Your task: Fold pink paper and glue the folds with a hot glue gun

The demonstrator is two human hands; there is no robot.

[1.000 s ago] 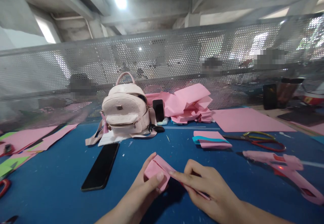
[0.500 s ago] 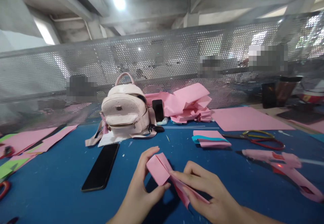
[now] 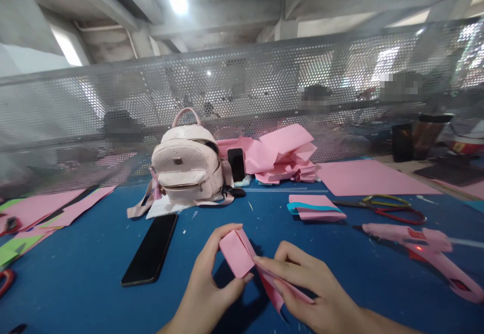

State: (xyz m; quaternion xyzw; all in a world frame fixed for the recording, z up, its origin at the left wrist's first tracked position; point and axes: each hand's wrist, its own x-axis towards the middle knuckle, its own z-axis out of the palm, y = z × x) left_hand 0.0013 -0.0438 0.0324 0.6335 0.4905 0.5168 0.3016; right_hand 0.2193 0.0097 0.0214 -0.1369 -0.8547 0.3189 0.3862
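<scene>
Between the thumb and fingers of my left hand [image 3: 212,273] is a small pink folded-paper block [image 3: 237,255], one flat face turned toward me. A loose pink paper flap [image 3: 273,287] runs from the block's right side down to the right. My right hand [image 3: 308,281] pinches this flap, its index fingertip close against the block's edge. Both hands are just above the blue tabletop [image 3: 94,268]. Behind them lies a folded pink paper piece [image 3: 316,208] with a blue strip across it.
On the right are scissors [image 3: 389,207] and a pink glue gun [image 3: 412,238] with a lit red light. A black phone [image 3: 150,251] lies left. Behind stand a pale backpack [image 3: 187,162] and crumpled pink paper [image 3: 283,152], before a perforated metal screen [image 3: 264,77].
My left index finger has shifted slightly over the top of the block. Otherwise both hands keep nearly the same place and grip.
</scene>
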